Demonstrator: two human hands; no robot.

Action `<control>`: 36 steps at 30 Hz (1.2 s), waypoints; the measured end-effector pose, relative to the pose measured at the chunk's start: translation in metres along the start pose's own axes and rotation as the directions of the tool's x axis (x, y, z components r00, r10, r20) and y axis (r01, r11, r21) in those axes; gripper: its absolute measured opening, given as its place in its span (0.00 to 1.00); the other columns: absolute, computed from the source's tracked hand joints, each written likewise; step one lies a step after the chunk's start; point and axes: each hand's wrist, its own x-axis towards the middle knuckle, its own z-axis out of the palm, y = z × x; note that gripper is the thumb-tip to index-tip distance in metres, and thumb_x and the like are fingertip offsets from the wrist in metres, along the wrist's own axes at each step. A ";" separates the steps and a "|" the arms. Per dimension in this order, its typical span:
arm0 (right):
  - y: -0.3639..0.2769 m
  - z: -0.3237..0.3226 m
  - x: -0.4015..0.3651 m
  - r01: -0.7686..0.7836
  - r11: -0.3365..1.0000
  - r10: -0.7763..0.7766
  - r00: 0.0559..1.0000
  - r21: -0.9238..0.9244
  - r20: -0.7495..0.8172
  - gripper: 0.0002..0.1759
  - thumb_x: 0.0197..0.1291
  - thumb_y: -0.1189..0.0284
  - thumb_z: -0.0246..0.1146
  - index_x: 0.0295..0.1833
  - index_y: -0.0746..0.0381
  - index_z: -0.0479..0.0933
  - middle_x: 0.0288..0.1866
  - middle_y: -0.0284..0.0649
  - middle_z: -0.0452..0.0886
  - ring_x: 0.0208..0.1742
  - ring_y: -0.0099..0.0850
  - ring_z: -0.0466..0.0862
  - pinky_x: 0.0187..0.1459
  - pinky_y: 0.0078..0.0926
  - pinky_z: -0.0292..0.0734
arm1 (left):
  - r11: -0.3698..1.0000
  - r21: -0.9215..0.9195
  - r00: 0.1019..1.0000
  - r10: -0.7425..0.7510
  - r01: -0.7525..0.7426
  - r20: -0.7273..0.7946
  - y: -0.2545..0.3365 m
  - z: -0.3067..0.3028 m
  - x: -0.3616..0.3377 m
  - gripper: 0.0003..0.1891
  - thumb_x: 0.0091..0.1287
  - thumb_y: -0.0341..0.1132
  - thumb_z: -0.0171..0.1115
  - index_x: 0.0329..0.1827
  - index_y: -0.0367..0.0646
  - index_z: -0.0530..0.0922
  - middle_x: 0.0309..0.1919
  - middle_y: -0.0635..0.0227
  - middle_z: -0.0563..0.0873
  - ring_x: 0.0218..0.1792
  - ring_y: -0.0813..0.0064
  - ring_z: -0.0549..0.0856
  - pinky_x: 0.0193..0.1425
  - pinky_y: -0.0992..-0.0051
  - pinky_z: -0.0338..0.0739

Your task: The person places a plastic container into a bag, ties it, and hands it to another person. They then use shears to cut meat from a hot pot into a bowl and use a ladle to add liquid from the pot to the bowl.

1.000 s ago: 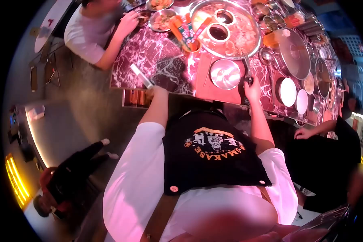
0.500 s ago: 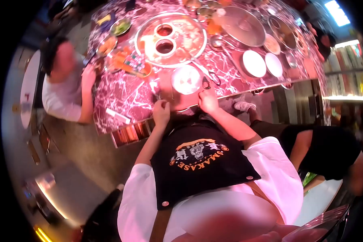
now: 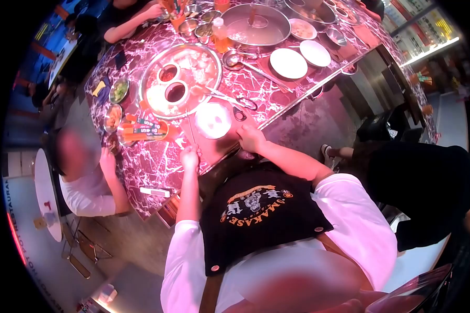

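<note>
My left hand [image 3: 191,157] is closed at the near left corner of a brownish placemat [image 3: 206,148]. A thin stick-like item [image 3: 191,131] lies just beyond its fingers; what the hand grips, if anything, cannot be made out. At the mat's right side, my right hand [image 3: 251,139] has its fingers curled at the table edge. Between and beyond both hands sits a small white dish [image 3: 213,120] with a bright, glaring surface. Scissors-like tongs [image 3: 227,97] with dark loop handles lie beyond it, reaching to a large round metal pan [image 3: 210,57].
Two sauce cups [image 3: 176,93] stand in the pan. Farther off are a big pot [image 3: 277,39], a bottle [image 3: 220,36], a ladle [image 3: 234,61] and white plates [image 3: 289,63]. A seated person [image 3: 86,193] is at left, another person [image 3: 428,188] at right. A white device [image 3: 155,192] lies near left.
The view has turned, so the table appears shifted left and tilted. Another person's arm now shows at the far side. My hands stay by the placemat, the left a little farther from the dish.
</note>
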 end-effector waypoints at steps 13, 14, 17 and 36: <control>-0.010 0.018 -0.017 0.265 0.953 -0.281 0.954 -0.147 -0.101 0.13 0.45 0.73 0.63 0.40 0.63 0.76 0.41 0.45 0.76 0.42 0.40 0.79 0.42 0.34 0.78 | 0.407 0.849 0.833 0.549 -0.336 0.067 0.031 0.013 -0.060 0.10 0.64 0.39 0.63 0.41 0.42 0.83 0.38 0.52 0.84 0.40 0.49 0.84 0.45 0.54 0.79; -0.012 0.015 -0.016 0.256 0.954 -0.270 0.960 -0.154 -0.080 0.14 0.45 0.72 0.63 0.40 0.63 0.77 0.41 0.45 0.75 0.42 0.40 0.79 0.43 0.34 0.78 | 0.361 0.833 0.811 0.561 -0.419 0.164 0.026 0.020 -0.062 0.10 0.65 0.39 0.60 0.40 0.43 0.83 0.38 0.53 0.84 0.39 0.49 0.84 0.44 0.54 0.78; -0.020 0.014 -0.015 0.258 0.956 -0.264 0.964 -0.137 -0.024 0.15 0.44 0.73 0.63 0.41 0.64 0.77 0.42 0.45 0.76 0.43 0.42 0.79 0.42 0.35 0.79 | 0.313 0.803 0.806 0.502 -0.507 0.313 0.012 0.040 -0.057 0.10 0.68 0.40 0.57 0.40 0.43 0.81 0.38 0.53 0.83 0.40 0.48 0.84 0.44 0.53 0.78; 0.005 -0.014 -0.092 0.058 0.985 -0.110 0.940 0.165 0.324 0.20 0.58 0.62 0.60 0.56 0.55 0.79 0.53 0.49 0.76 0.55 0.47 0.78 0.55 0.45 0.75 | 0.093 0.823 0.603 0.727 -0.560 0.328 -0.032 0.056 -0.085 0.14 0.64 0.31 0.59 0.52 0.40 0.79 0.44 0.53 0.79 0.44 0.47 0.79 0.47 0.52 0.74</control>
